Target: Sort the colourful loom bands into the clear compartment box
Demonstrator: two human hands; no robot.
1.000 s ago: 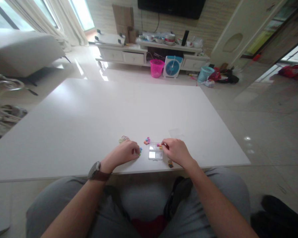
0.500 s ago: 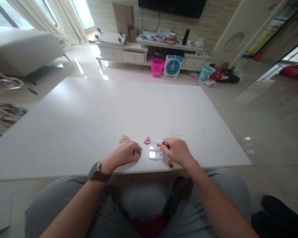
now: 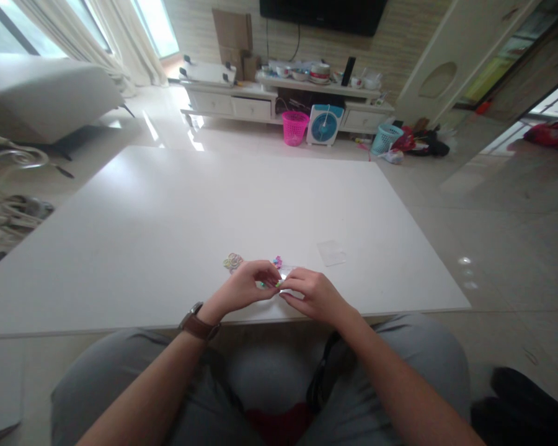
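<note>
My left hand (image 3: pixel 251 285), with a watch on the wrist, pinches a small green-and-white piece (image 3: pixel 279 283) at its fingertips. From the right, my right hand (image 3: pixel 312 293) meets it with its fingers apart at the same small piece; whether it also grips the piece is unclear. A clear divided box (image 3: pixel 286 271) lies mostly hidden under both hands. Behind my left fingers is a small pile of pink and blue pieces (image 3: pixel 278 261). Pale rings or bands (image 3: pixel 232 261) form a pile to the left. A clear flat lid (image 3: pixel 332 253) lies at the right.
The white table (image 3: pixel 242 204) reaches forward from my knees. Beyond it stand a low cabinet (image 3: pixel 251 108) with dishes, a pink basket (image 3: pixel 294 128), a blue fan (image 3: pixel 324 125) and a light blue basket (image 3: pixel 385 139). A white sofa (image 3: pixel 46 93) is at the far left.
Both hands have come together over the clear box, my left moving right and my right moving left. The clear lid is now uncovered, and the yellow figure near the table edge is hidden.
</note>
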